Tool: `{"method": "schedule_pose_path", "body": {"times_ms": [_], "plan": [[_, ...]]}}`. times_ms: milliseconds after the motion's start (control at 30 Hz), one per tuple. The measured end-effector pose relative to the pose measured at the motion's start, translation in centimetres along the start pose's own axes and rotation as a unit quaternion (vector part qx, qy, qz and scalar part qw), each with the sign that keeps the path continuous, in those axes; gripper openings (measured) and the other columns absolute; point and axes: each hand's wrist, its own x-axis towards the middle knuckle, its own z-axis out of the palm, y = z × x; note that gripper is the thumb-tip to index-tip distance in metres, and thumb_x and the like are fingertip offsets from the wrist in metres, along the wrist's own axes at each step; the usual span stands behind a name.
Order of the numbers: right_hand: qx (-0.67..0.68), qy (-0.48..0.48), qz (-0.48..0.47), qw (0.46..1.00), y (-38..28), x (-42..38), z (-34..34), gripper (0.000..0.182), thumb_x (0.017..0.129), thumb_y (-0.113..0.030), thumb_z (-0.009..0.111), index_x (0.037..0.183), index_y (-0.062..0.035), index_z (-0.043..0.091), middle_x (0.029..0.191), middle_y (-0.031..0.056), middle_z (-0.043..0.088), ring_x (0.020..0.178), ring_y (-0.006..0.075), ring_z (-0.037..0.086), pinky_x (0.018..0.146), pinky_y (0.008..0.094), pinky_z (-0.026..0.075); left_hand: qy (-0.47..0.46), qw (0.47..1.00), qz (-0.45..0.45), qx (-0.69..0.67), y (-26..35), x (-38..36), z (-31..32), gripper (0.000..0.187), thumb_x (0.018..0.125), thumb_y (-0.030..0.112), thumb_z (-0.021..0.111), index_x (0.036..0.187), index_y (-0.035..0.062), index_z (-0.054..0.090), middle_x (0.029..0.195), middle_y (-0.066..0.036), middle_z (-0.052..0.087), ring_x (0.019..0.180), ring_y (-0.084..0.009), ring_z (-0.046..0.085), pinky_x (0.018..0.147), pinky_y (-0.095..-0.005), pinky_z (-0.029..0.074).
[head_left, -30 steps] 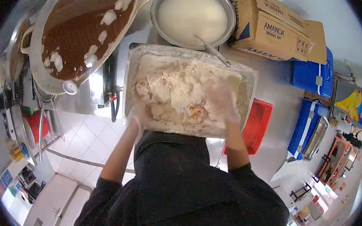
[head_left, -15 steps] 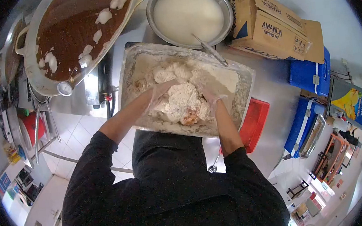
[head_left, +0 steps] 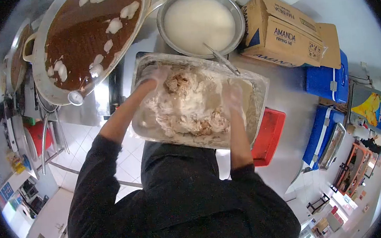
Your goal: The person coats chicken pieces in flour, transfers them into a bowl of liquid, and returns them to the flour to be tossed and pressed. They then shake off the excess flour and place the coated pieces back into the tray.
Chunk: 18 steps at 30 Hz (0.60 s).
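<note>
A shallow tray [head_left: 260, 98] sits on the metal counter [head_left: 291, 95], straight in front of the person. Inside it, coated pieces of food [head_left: 195, 124] lie in pale flour [head_left: 193, 101], most of them in the near half, with another clump [head_left: 181, 81] towards the far left. The left hand [head_left: 154, 73] is at the tray's far left corner, near that clump; its fingers are too smeared to tell whether they grip anything. The right hand [head_left: 232, 97] is over the right part of the tray, at the flour, and blurred, so whether it is open or closed cannot be told.

Just beyond the tray stands a metal bowl [head_left: 162, 31] of cloudy liquid [head_left: 198, 21], with a utensil [head_left: 224, 61] leaning out across the tray's far edge. On the far left is a large pan [head_left: 39, 77] of brown liquid [head_left: 86, 42] with white lumps [head_left: 114, 25] and a dial thermometer [head_left: 75, 98] at its near edge. A cardboard box [head_left: 285, 37] stands far right; a red tray [head_left: 270, 135] lies near right.
</note>
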Motion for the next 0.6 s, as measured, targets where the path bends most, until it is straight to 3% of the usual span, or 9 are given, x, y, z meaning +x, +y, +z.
{"method": "schedule_pose_path", "body": {"times_ms": [67,100,167,333,400,467,533,567,600], "plan": [[0.178,-0.032,0.066,0.981,4.2,6.3,4.0,0.051,0.097,-0.042,0.050,0.129,-0.0028,0.051,0.122,0.0132,0.057,0.114,0.0286,0.054,0.087,0.0412,0.044,0.053,0.990,0.020,-0.131,-1.1,3.5,2.6,0.070,0.094,0.054,0.043,0.140,0.0016,0.040,0.136,-0.022,0.050,0.122,-0.0349,0.050,0.104,-0.0444,0.039],[0.401,-0.093,0.106,0.905,6.9,9.6,8.1,0.057,0.098,-0.043,0.046,0.138,-0.0016,0.042,0.136,0.0153,0.047,0.126,0.0309,0.045,0.100,0.0408,0.035,0.059,0.979,0.031,-0.193,-0.8,4.6,3.6,0.069,0.094,0.054,0.042,0.140,0.0018,0.041,0.137,-0.022,0.049,0.123,-0.0342,0.049,0.105,-0.0445,0.039],[0.550,-0.150,0.080,0.818,7.1,13.2,11.1,0.064,0.098,-0.047,0.047,0.142,-0.0011,0.040,0.140,0.0164,0.046,0.128,0.0303,0.043,0.106,0.0394,0.033,0.053,0.948,0.049,-0.309,0.6,5.4,4.6,0.067,0.096,0.052,0.041,0.140,0.0021,0.041,0.138,-0.020,0.048,0.124,-0.0327,0.048,0.106,-0.0449,0.038],[0.387,-0.143,-0.105,0.905,-3.6,8.8,8.3,0.066,0.092,-0.051,0.057,0.138,-0.0032,0.049,0.123,0.0168,0.061,0.109,0.0264,0.057,0.094,0.0364,0.044,-0.093,0.868,0.015,-0.488,5.1,1.1,2.6,0.060,0.099,0.046,0.040,0.140,0.0029,0.043,0.142,-0.016,0.047,0.127,-0.0280,0.046,0.107,-0.0444,0.037],[0.237,-0.105,-0.141,0.955,-5.7,6.8,5.9,0.064,0.090,-0.044,0.058,0.138,-0.0023,0.049,0.124,0.0193,0.060,0.111,0.0298,0.057,0.098,0.0381,0.043,-0.050,0.975,0.075,-0.205,5.3,-0.5,1.4,0.050,0.099,0.037,0.040,0.135,0.0024,0.048,0.137,-0.018,0.050,0.126,-0.0306,0.048,0.106,-0.0443,0.038],[0.022,-0.093,-0.164,0.982,-10.1,0.3,3.7,0.060,0.087,-0.035,0.058,0.135,0.0007,0.049,0.119,0.0203,0.061,0.110,0.0326,0.058,0.101,0.0420,0.042,-0.005,0.989,0.118,0.095,4.8,-2.1,1.4,0.042,0.099,0.027,0.040,0.129,0.0018,0.053,0.133,-0.020,0.054,0.125,-0.0331,0.049,0.105,-0.0442,0.038],[-0.196,-0.036,-0.208,0.958,-14.7,-6.2,4.4,0.057,0.085,-0.025,0.058,0.133,0.0038,0.049,0.115,0.0213,0.063,0.109,0.0353,0.059,0.103,0.0459,0.041,0.143,0.976,0.159,0.027,0.9,-4.8,5.4,0.037,0.096,0.019,0.042,0.128,0.0037,0.054,0.130,-0.021,0.056,0.126,-0.0345,0.048,0.108,-0.0435,0.035],[-0.186,0.125,-0.283,0.933,-16.0,-8.3,6.5,0.056,0.083,-0.023,0.057,0.131,0.0052,0.050,0.108,0.0193,0.065,0.100,0.0345,0.062,0.096,0.0488,0.044,0.210,0.963,0.170,0.003,-1.7,-5.8,7.9,0.037,0.095,0.017,0.044,0.128,0.0043,0.054,0.128,-0.021,0.056,0.126,-0.0347,0.048,0.110,-0.0431,0.034],[-0.189,0.134,-0.332,0.914,-16.1,-9.8,7.1,0.054,0.082,-0.022,0.057,0.129,0.0051,0.052,0.105,0.0183,0.066,0.096,0.0342,0.063,0.091,0.0502,0.045,0.258,0.951,0.166,0.042,-4.2,-7.3,9.9,0.038,0.095,0.019,0.044,0.129,0.0037,0.053,0.128,-0.021,0.057,0.126,-0.0336,0.049,0.110,-0.0425,0.034]]}}
